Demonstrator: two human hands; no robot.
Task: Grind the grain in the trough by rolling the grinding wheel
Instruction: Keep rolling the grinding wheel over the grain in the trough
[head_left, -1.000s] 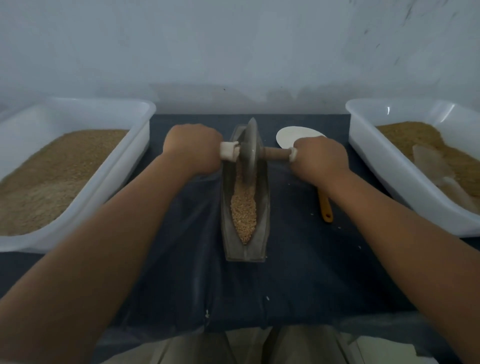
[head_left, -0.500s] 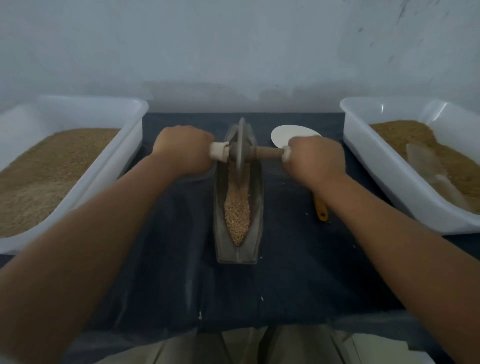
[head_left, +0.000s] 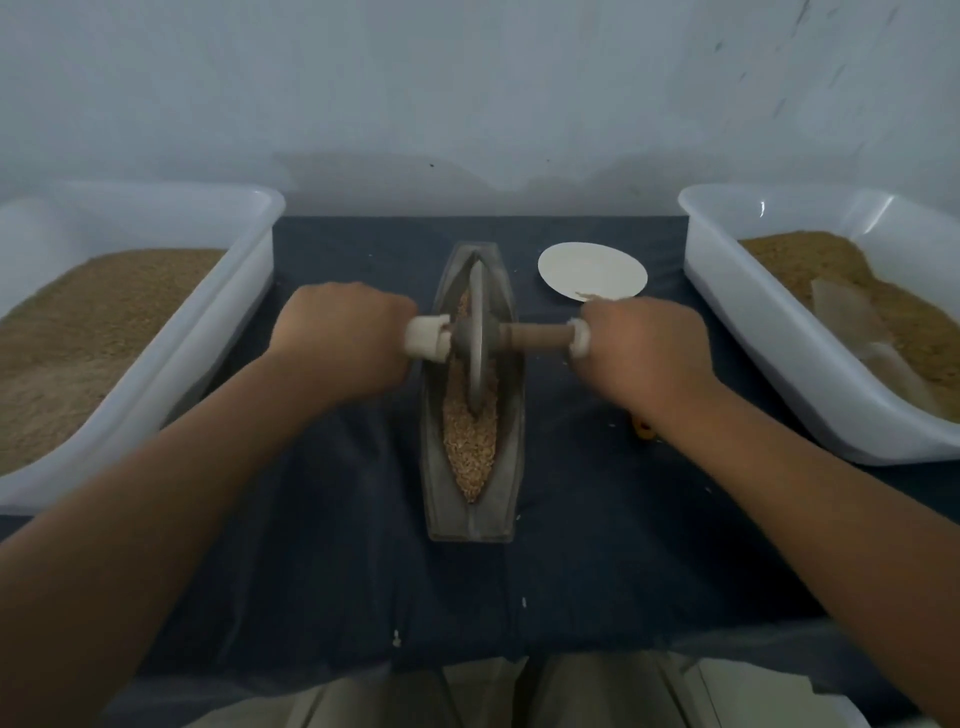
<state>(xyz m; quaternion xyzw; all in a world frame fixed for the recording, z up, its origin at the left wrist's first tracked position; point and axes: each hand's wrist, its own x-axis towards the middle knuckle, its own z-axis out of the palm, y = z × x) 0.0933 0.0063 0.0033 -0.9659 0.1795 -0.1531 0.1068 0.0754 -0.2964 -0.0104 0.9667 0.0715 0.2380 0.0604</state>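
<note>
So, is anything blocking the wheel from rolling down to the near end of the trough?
Nothing visible does. Only grain lies in the trough between the wheel and its near end.

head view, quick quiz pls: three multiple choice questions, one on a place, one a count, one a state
1. Where is the white plate relative to the trough?
A) left of it B) right of it C) inside it
2. How many white tubs hold grain?
A) one B) three C) two
3. What are the left hand and right hand doing?
A) gripping the handle ends of the grinding wheel B) resting open on the cloth C) lifting the plate

1 B: the plate lies right of the trough's far end.
2 C: one tub stands at each side.
3 A: both fists are curled round the handle ends.
</note>
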